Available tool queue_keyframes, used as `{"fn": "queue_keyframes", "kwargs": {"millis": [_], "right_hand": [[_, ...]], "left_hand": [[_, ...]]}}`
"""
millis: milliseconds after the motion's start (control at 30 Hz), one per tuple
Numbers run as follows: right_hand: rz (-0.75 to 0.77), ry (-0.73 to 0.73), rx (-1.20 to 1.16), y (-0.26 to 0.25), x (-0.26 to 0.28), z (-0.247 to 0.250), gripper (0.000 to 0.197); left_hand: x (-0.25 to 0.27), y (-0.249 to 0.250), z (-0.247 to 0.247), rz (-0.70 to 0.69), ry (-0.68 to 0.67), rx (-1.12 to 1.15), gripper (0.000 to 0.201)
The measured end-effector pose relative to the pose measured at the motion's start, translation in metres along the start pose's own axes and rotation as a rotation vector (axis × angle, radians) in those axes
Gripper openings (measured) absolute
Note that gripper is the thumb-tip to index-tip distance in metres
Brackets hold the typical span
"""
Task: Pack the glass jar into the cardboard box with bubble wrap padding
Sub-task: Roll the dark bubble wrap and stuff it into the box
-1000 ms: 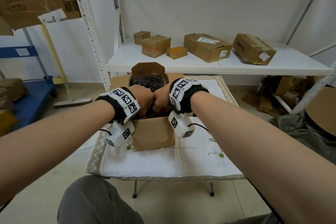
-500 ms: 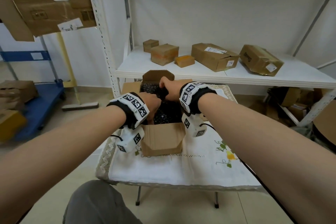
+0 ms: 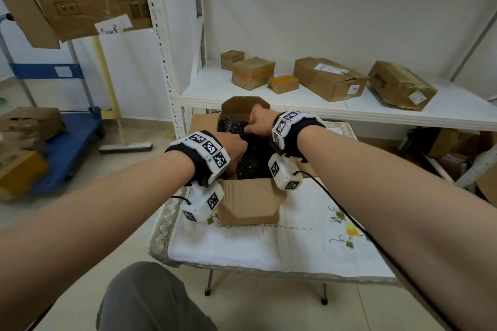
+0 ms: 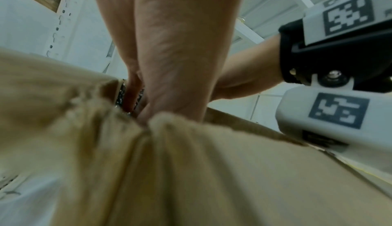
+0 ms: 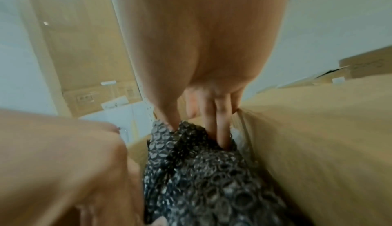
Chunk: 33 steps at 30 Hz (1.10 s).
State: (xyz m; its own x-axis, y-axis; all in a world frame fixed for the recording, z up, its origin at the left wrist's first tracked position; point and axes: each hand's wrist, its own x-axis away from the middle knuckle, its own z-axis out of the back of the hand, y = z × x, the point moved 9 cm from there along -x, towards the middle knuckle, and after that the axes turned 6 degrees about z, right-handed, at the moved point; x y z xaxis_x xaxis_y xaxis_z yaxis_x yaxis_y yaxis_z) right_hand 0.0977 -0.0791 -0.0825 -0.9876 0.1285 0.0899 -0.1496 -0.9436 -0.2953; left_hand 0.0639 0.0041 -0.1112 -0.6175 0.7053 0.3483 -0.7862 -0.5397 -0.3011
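An open cardboard box [image 3: 250, 204] stands on the small table, lined with black bubble wrap [image 3: 250, 164]. No glass jar shows; the wrap covers the inside. My right hand [image 3: 258, 122] is at the box's far side. In the right wrist view its thumb and fingers [image 5: 220, 129] pinch a fold of the bubble wrap [image 5: 212, 179] next to the box wall [image 5: 318, 145]. My left hand [image 3: 234, 145] reaches into the near left corner. In the left wrist view its fingers [image 4: 135, 95] go down between wrap and the box wall [image 4: 212, 171], with their tips hidden.
A white embroidered cloth covers the table [image 3: 269, 247]. Behind it a white shelf [image 3: 349, 113] carries several cardboard boxes. A blue cart [image 3: 72, 137] with boxes stands at the left. A black cable [image 3: 349, 220] trails from my right wrist across the cloth.
My right hand has moved from the middle of the box to its far side and taken hold of the wrap there. The left hand stays at the near left corner.
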Motion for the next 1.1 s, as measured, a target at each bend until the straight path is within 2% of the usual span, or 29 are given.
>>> {"fn": "queue_keyframes", "kwargs": {"millis": [67,100,133,233,300,400,467,567,633,833,967,1033,1100], "right_hand": [[0.048,0.184,-0.122,-0.009,0.004,0.025,0.026],[0.104,0.233,-0.155,-0.015,0.004,0.03,0.02],[0.159,0.221,-0.169,-0.023,0.005,0.032,0.016],[0.309,0.091,-0.052,-0.049,0.004,0.02,0.022],[0.351,0.03,0.044,-0.057,-0.001,0.012,0.03],[0.36,-0.041,0.187,-0.061,-0.011,-0.004,0.042],[0.311,-0.091,0.18,-0.056,-0.018,-0.012,0.045],[0.261,-0.167,0.09,-0.049,-0.03,-0.019,0.036],[0.241,-0.219,0.092,-0.042,-0.039,-0.027,0.029],[0.23,-0.316,0.072,-0.041,-0.053,-0.053,0.019],[0.237,-0.258,-0.057,-0.038,-0.05,-0.046,0.025],[0.235,-0.158,-0.212,-0.03,-0.045,-0.032,0.032],[0.247,0.002,-0.336,-0.028,-0.036,-0.005,0.037]], "left_hand": [[0.001,0.0,0.001,-0.008,0.018,0.021,0.045],[0.002,0.0,0.001,-0.006,0.026,0.012,0.043],[0.002,0.001,0.001,-0.005,0.026,0.017,0.042],[0.001,0.003,0.002,-0.019,0.029,0.017,0.039],[0.001,0.002,0.001,-0.016,0.034,0.007,0.037],[-0.003,0.001,-0.002,-0.015,0.054,0.017,0.034],[-0.005,0.0,-0.005,-0.006,0.051,0.014,0.03],[-0.013,-0.002,-0.009,-0.005,0.072,0.025,0.037],[-0.014,-0.002,-0.007,-0.019,0.089,0.065,0.034],[-0.014,-0.015,-0.012,0.032,0.019,0.143,0.034],[-0.012,-0.018,-0.008,0.044,0.017,0.156,0.037],[-0.017,-0.015,-0.008,0.047,0.028,0.12,0.045],[-0.012,-0.009,-0.004,0.046,0.015,0.104,0.042]]}}
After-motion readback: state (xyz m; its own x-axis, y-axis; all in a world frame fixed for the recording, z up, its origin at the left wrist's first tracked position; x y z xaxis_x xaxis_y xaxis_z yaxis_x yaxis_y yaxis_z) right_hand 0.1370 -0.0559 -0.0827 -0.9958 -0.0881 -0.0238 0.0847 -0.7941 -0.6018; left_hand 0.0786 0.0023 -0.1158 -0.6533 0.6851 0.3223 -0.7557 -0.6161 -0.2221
